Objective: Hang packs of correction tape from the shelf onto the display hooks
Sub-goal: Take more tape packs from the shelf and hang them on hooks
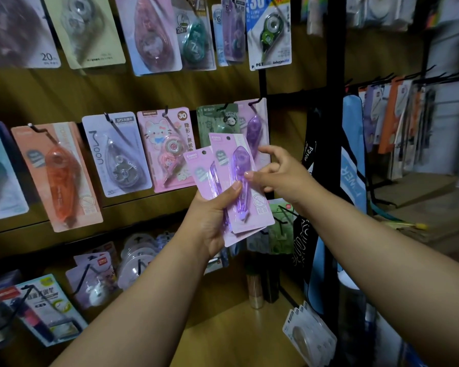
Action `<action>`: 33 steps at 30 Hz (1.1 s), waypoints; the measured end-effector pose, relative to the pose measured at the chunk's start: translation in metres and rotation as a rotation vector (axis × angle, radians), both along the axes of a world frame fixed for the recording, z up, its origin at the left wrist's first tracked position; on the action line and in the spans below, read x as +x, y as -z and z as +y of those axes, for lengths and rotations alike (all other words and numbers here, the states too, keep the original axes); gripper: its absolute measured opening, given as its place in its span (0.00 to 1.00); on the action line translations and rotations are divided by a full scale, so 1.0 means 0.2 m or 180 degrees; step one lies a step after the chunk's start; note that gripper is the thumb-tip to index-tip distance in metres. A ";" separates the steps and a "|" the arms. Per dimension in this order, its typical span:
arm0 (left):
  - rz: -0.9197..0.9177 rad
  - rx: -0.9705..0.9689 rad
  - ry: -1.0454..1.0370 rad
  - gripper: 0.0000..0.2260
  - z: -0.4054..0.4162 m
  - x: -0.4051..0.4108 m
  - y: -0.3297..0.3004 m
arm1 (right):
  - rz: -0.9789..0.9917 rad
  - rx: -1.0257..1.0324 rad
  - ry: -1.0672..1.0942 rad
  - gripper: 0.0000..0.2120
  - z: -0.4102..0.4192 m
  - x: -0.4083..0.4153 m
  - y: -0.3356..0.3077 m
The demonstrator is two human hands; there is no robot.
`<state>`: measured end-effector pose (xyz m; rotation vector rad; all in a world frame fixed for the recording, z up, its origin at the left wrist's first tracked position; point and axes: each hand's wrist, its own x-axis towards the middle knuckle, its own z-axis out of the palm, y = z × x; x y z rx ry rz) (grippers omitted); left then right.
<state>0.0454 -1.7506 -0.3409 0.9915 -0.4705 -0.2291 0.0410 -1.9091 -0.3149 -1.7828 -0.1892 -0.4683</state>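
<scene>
Gripping two fanned lilac correction-tape packs [239, 186], long axes upright, in left hand [212, 215]; right hand [278, 173] pinching the front one, nearer purple-pack black hook [255, 103] directly above.

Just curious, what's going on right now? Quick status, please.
Left hand grips two purple packs. Right hand pinches front pack's edge. Target hook already holds a matching pack; path looks clear.
</scene>
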 end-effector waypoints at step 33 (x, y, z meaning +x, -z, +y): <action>0.0382 0.0155 -0.0053 0.16 -0.03 0.02 -0.06 | -0.0522 0.0176 0.1101 0.28 -0.12 0.27 -0.22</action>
